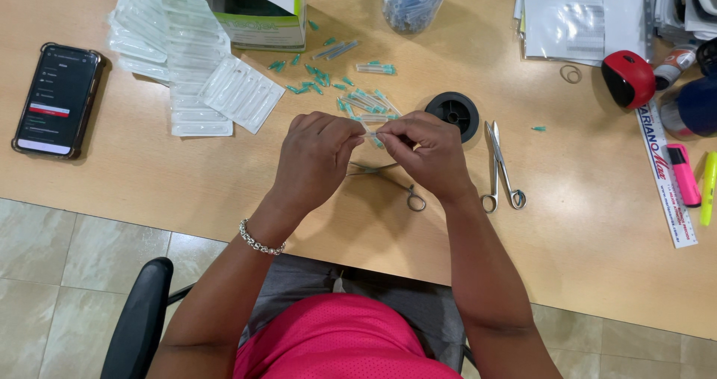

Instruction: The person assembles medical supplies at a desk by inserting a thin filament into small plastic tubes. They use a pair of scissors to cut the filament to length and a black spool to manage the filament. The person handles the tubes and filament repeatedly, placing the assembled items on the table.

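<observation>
Hands meet over the middle of the bench (187,177). I see the left hand (314,159) and right hand (429,155) drawn together, fingers (388,134) pinched shut on a small clear tube (371,135) held between them, just above the wood. Only a short stretch of the tube shows between the two sets of fingertips; I cannot tell what sits at its ends.

Count, as far as I can see: one pair of forceps (396,181) lying directly under the hands, partly hidden; one pair of scissors (500,170) just to the right; one black spool (453,112) just beyond the right hand; a scatter of teal-capped pieces (328,80) beyond the hands, too many and too small to count; one stray teal piece (538,129) right of the scissors. A stack of clear blister packs (194,73) and one phone (58,99) lie to the left, well apart from the hands.

Near edge of the bench runs close under the wrists. Open wood lies left of the hands, between them and the phone, and to the right of the scissors toward a ruler (665,177).
</observation>
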